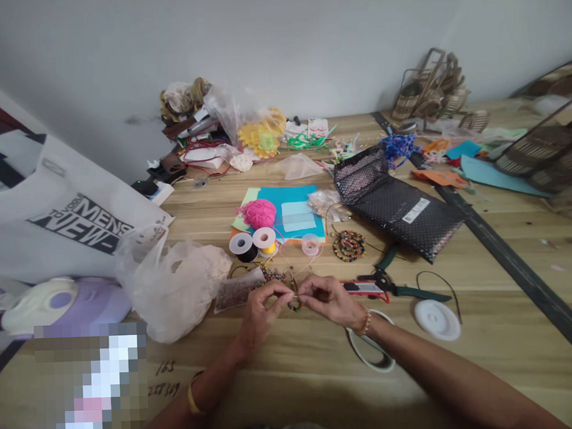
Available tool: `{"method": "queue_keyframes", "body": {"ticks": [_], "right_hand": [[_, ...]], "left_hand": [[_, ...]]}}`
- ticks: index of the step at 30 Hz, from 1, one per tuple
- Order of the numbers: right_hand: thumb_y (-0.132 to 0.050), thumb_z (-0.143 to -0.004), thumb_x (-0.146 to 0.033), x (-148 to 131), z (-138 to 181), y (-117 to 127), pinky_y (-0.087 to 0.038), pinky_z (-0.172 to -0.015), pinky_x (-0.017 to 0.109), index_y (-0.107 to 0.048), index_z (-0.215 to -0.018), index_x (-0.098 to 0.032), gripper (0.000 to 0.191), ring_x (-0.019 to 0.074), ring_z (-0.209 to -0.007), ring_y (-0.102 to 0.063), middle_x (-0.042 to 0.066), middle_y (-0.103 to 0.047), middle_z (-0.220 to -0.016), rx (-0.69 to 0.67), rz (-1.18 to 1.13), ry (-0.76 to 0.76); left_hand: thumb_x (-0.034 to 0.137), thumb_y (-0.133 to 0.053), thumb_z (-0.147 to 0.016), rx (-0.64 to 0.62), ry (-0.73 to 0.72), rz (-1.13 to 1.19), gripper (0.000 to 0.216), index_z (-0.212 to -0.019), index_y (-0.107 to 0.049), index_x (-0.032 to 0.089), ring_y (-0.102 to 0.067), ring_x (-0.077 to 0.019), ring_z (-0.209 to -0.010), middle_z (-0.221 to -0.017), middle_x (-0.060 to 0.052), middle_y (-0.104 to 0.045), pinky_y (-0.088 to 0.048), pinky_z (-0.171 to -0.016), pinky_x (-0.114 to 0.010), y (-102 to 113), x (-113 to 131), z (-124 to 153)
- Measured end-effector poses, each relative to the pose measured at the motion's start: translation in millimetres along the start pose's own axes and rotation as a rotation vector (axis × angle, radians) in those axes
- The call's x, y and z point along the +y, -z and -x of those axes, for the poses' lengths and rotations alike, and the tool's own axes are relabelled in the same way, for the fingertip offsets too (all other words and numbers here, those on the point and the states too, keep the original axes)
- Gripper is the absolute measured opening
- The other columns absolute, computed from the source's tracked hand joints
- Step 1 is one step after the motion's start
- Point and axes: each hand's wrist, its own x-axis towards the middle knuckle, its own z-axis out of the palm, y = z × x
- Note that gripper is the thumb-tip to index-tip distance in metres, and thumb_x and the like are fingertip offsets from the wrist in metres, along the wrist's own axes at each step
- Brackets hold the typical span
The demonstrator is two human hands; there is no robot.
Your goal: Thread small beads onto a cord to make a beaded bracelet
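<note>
My left hand (262, 310) and my right hand (333, 301) meet over the table, each with thumb and fingertips pinched together. Between them is a small beaded bracelet (295, 307), its loop hanging below the fingertips and its thin cord pinched at the top. Just beyond the hands lie loose multicoloured beads (273, 274) and a clear bag of small beads (239, 290). A coil of strung beads (349, 245) rests farther right. Close to my right hand are a red-framed cutter (366, 289) and dark green pliers (384, 278). The exact cord ends are too small to make out.
Spools of black thread (243, 246) and yellow thread (265, 241), and a pink yarn ball (258, 213), stand beyond the beads. A black bubble mailer (403, 207) lies right. Plastic bags (176, 287) crowd the left. A white ring (373, 352) and white lid (437, 319) sit nearer.
</note>
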Motion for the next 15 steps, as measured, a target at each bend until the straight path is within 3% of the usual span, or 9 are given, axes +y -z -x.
{"method": "queue_keyframes", "body": {"ticks": [7,12,15], "right_hand": [[-0.058,-0.084,-0.042,3.0,0.2,-0.9,-0.035,-0.049,0.02,-0.058,-0.075,-0.014,0.029,0.0094,-0.054,-0.045,0.001,-0.055,-0.062,0.024,-0.017,-0.046],[-0.056,-0.085,-0.045,2.4,-1.7,-0.5,-0.035,-0.05,0.021,-0.054,-0.076,-0.015,0.031,0.0095,-0.054,-0.045,0.0,-0.054,-0.061,0.06,-0.05,-0.027],[-0.056,-0.086,-0.045,2.4,-2.0,-0.1,-0.034,-0.049,0.02,-0.054,-0.077,-0.015,0.031,0.0093,-0.053,-0.045,0.0,-0.054,-0.061,0.061,-0.035,-0.036]], "left_hand": [[0.024,-0.059,-0.082,0.076,-0.001,-0.07,0.012,-0.075,-0.066,0.016,-0.06,-0.0152,-0.071,-0.073,-0.003,-0.066,-0.046,-0.068,-0.025,3.5,0.6,1.0],[0.02,-0.058,-0.083,0.254,-0.167,-0.261,0.007,-0.084,-0.065,0.018,-0.06,-0.0171,-0.082,-0.083,-0.004,-0.066,-0.047,-0.077,-0.03,16.3,2.5,-5.2],[0.019,-0.059,-0.082,0.269,-0.273,-0.461,0.007,-0.084,-0.067,0.019,-0.058,-0.0186,-0.089,-0.088,-0.005,-0.064,-0.047,-0.084,-0.035,24.5,-3.5,-11.4]]}}
